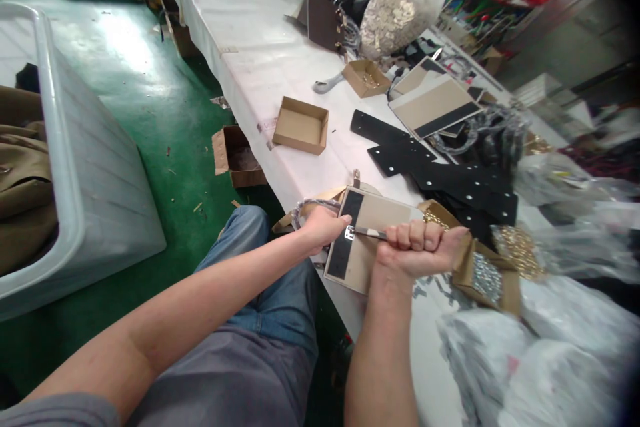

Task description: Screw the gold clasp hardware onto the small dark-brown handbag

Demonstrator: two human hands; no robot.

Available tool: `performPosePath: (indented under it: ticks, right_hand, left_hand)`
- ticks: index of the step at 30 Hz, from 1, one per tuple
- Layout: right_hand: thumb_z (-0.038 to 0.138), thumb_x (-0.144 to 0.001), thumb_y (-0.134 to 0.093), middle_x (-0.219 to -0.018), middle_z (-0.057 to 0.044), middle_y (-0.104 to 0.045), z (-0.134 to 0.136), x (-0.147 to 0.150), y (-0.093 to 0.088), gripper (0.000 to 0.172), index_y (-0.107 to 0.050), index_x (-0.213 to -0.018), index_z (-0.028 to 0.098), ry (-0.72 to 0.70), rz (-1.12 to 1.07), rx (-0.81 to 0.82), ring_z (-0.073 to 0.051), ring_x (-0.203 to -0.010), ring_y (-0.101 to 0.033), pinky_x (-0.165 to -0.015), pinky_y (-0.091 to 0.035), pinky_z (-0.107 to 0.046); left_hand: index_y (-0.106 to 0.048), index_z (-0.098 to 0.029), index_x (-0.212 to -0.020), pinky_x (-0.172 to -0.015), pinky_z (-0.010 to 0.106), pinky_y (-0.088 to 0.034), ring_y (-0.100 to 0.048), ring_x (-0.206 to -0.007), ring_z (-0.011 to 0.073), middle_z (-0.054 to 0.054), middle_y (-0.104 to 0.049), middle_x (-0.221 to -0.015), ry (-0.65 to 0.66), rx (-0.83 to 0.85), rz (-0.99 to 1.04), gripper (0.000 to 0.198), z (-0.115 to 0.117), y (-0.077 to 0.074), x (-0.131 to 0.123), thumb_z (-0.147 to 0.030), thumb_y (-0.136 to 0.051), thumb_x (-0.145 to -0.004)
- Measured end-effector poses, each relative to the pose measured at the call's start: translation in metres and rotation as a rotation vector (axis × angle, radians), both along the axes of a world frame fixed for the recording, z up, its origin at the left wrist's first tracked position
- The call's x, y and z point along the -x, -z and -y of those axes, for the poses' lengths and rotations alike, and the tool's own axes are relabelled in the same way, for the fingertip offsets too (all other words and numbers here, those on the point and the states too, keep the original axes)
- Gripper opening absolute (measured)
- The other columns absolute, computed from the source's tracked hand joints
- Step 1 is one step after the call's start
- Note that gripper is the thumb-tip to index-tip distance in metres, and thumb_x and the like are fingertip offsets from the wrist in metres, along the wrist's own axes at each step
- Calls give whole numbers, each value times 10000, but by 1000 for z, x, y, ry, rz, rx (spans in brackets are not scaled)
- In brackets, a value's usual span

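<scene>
In front of me at the table edge lies a beige panel (pixel 383 207) with a black strip (pixel 345 257) along its left side. My left hand (pixel 323 225) is closed on the panel's left edge, thumb over the strip. A small silver metal plate (pixel 349 233) sits on that strip. My right hand (pixel 420 247) is wrapped as a fist round a hand tool with a slim metal shaft (pixel 370 233), much like a screwdriver; its handle is hidden. The shaft lies nearly level, its tip at the plate. A wrapped cord (pixel 303 210) curves out beside my left hand.
An open cardboard box (pixel 300 125) stands ahead. Black strap pieces (pixel 430 167) and more beige panels (pixel 435 103) lie beyond. To the right are a box of silver hardware (pixel 485 278), gold hardware (pixel 517 250) and plastic bags (pixel 560 360). A large bin (pixel 95 147) stands left.
</scene>
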State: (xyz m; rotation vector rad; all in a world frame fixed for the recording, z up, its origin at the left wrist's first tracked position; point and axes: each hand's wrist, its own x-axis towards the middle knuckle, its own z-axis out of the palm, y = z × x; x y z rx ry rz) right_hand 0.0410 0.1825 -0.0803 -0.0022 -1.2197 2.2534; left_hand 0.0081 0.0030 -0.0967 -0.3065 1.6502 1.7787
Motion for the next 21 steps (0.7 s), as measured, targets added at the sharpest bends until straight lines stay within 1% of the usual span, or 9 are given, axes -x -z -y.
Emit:
performPosePath:
  ticks: [3, 6, 11, 15, 17, 19, 21]
  right_hand:
    - [628, -1044, -888, -519, 110, -217, 0, 0, -2, 873, -215, -651, 235, -13, 2, 8, -65, -383, -98, -359, -135, -245]
    - [648, -1064, -858, -517, 104, -222, 8, 2, -9, 859, -231, -647, 234, -44, 16, -47, -71, -383, -107, -366, -145, -255]
    - [660, -1143, -750, -542, 98, -212, 32, 6, -21, 788, -285, -670, 234, -76, 37, -188, -87, -414, -110, -387, -179, -264]
    - [641, -1149, -752, -553, 98, -216, 56, 11, -27, 766, -319, -662, 239, -76, 55, -280, -88, -428, -127, -399, -172, -261]
    - [598, -1138, -789, -550, 87, -253, 70, 13, -29, 758, -348, -638, 238, -32, 68, -352, -91, -430, -197, -413, -189, -263]
    - [555, -1137, -811, -552, 62, -328, 84, 15, -30, 738, -405, -614, 230, 23, 74, -467, -104, -444, -309, -431, -227, -271]
    - [552, -1139, -818, -570, 34, -408, 97, 16, -30, 714, -480, -607, 216, 51, 106, -560, -115, -481, -395, -448, -263, -274]
  left_hand:
    - [-644, -152, -698, -515, 267, -291, -484, -535, 131, 22, -614, -652, 15, 27, -22, 463, -1, 0, 0, -296, -758, -1123]
    - [-640, -161, -687, -525, 280, -279, -451, -529, 134, 6, -568, -622, 21, 47, -32, 477, 0, 0, 0, -328, -768, -1116]
    - [-606, -171, -648, -548, 297, -288, -423, -531, 135, -9, -522, -592, 20, 65, -63, 521, 3, -3, 0, -331, -780, -1112]
    - [-669, -156, -692, -563, 303, -301, -466, -565, 149, 10, -586, -629, 10, 46, -35, 460, 5, -6, 0, -313, -778, -1111]
    - [-682, -152, -705, -560, 304, -286, -451, -566, 147, 9, -587, -637, -2, 23, -24, 439, 6, -6, -1, -299, -773, -1109]
    - [-674, -154, -705, -555, 302, -269, -437, -563, 144, 4, -573, -635, -9, -13, -17, 434, 8, -6, -1, -282, -759, -1111]
    - [-663, -158, -704, -552, 298, -266, -448, -571, 144, 2, -570, -636, -16, -54, -4, 422, 10, -5, -2, -252, -753, -1105]
